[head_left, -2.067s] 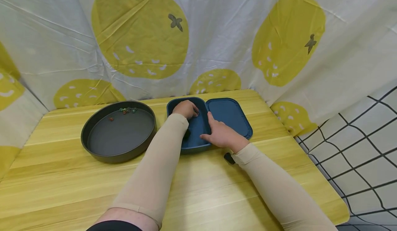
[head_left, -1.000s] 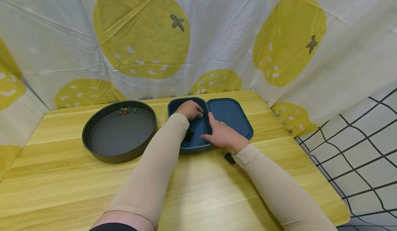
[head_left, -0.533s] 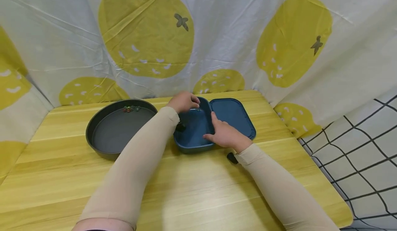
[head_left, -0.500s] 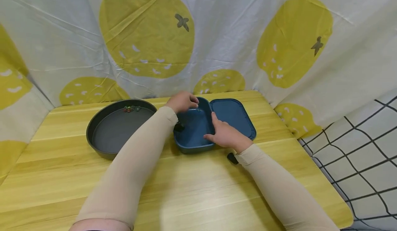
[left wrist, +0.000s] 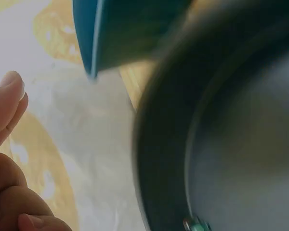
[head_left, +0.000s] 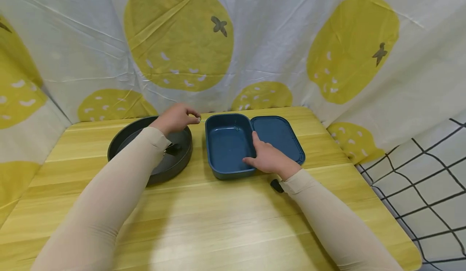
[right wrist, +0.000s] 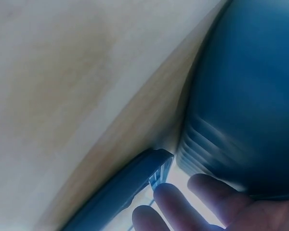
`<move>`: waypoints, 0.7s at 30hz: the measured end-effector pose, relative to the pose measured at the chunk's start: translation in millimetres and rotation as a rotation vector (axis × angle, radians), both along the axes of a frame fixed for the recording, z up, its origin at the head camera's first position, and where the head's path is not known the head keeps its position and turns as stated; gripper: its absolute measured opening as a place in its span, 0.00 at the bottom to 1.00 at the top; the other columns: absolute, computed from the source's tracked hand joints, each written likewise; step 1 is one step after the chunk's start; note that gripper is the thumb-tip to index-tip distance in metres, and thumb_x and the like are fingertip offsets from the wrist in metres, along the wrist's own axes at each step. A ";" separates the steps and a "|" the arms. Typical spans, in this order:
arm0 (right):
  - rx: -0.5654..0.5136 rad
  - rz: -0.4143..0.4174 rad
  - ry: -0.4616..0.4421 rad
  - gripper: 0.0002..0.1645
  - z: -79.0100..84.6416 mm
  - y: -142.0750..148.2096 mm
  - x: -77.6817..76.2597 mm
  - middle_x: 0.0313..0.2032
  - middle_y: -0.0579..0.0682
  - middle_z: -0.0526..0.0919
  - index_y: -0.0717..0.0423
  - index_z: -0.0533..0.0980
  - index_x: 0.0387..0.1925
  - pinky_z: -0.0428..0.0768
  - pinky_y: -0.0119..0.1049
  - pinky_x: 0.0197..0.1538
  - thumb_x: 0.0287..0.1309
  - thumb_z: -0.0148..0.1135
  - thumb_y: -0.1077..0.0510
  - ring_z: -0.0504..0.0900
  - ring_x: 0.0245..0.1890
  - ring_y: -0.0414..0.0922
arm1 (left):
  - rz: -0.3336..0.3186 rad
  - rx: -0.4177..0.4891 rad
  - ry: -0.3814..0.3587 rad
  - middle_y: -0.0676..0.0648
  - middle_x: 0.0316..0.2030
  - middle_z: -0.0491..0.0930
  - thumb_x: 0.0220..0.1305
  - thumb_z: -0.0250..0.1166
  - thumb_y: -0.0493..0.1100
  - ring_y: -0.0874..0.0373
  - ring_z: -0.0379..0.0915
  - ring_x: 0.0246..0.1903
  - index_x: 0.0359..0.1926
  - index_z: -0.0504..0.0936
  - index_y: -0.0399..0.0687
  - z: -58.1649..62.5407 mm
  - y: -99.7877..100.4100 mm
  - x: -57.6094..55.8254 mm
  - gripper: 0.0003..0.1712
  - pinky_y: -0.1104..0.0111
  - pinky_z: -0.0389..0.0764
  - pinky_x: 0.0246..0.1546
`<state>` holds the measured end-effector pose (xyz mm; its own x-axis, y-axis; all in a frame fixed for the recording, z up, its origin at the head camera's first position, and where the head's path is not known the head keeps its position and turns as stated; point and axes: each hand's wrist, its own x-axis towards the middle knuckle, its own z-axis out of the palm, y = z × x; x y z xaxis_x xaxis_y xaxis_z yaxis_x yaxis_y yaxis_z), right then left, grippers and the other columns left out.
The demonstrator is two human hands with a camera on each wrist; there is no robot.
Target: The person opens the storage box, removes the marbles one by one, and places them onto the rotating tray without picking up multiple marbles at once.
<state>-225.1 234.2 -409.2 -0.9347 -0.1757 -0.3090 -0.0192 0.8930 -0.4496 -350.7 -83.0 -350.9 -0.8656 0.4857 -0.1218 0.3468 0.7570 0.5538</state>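
Note:
My left hand (head_left: 175, 118) is over the back right rim of a dark round pan (head_left: 171, 170). Thumb and index finger pinch a tiny shiny marble (head_left: 199, 119), mostly covered by the fingertips. In the left wrist view, a couple of small marbles (left wrist: 197, 224) lie in the pan; the forearm hides them in the head view. A blue rectangular box (head_left: 228, 147) stands right of the pan, with a small clear-green marble (head_left: 237, 128) near its back wall. My right hand (head_left: 271, 157) rests at the box's right rim, fingers fairly straight and thumb over the rim.
The blue lid (head_left: 278, 135) lies flat against the box's right side, partly behind the right hand. Black wrist-camera pieces (head_left: 276, 186) show at both wrists. A patterned curtain (head_left: 269, 52) hangs behind the wooden table (head_left: 204, 222); black netting (head_left: 429, 190) borders the right.
My left hand has lifted from inside the box and moved left to the pan, pinching a marble. Before that, a stray marble in the pan joined the others. My right hand stays put.

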 end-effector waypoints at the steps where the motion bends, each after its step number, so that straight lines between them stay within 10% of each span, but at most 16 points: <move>1: 0.000 0.000 0.001 0.67 -0.4 0.1 -0.1 0.84 0.61 0.46 0.53 0.25 0.84 0.63 0.61 0.78 0.72 0.62 0.36 0.53 0.82 0.64 | 0.007 0.004 -0.004 0.40 0.68 0.79 0.79 0.61 0.49 0.44 0.79 0.59 0.64 0.85 0.48 -0.3 -7.3 0.6 0.20 0.52 0.79 0.53; 21: 0.002 0.003 -0.005 0.67 -0.4 -0.2 -0.5 0.84 0.61 0.45 0.54 0.25 0.84 0.62 0.62 0.79 0.72 0.61 0.35 0.52 0.83 0.65 | 0.104 -0.121 -0.008 0.32 0.63 0.81 0.78 0.62 0.48 0.32 0.75 0.63 0.64 0.84 0.41 -13.6 -107.7 13.9 0.22 0.40 0.76 0.60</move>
